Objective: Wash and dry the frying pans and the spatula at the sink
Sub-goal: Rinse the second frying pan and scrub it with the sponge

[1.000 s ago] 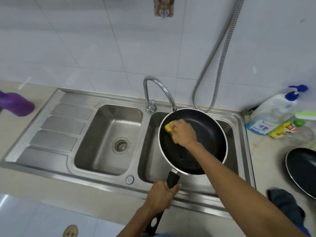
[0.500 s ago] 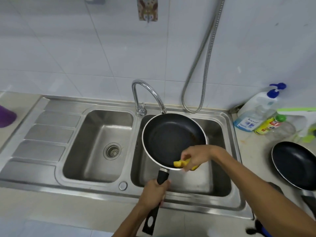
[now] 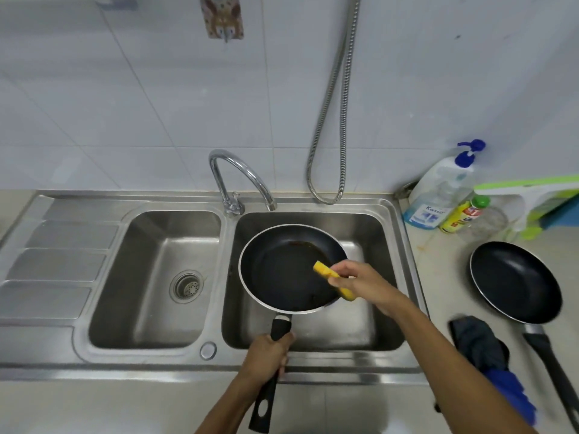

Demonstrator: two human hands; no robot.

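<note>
Centre frame, over the sink's (image 3: 385, 277) right basin: our left hand (image 3: 266, 355) grips the first frying pan (image 3: 282, 274) by its handle; our right hand (image 3: 360, 283) pinches a yellow sponge (image 3: 326, 270) at the pan's right rim. We judge scrubbing is underway. Rinsing, drying, the second pan (image 3: 513, 280) on the tabletop (image 3: 438, 270) at right, and a spatula we can't see are all left.

I'm standing in a home kitchen, looking at a steel double sink (image 3: 56, 264) and curved tap (image 3: 241, 177) sitting under a white tiled wall (image 3: 125, 89), with soap bottles (image 3: 438, 195) and a frying pan (image 3: 517, 280) resting on the counter (image 3: 438, 270).
</note>
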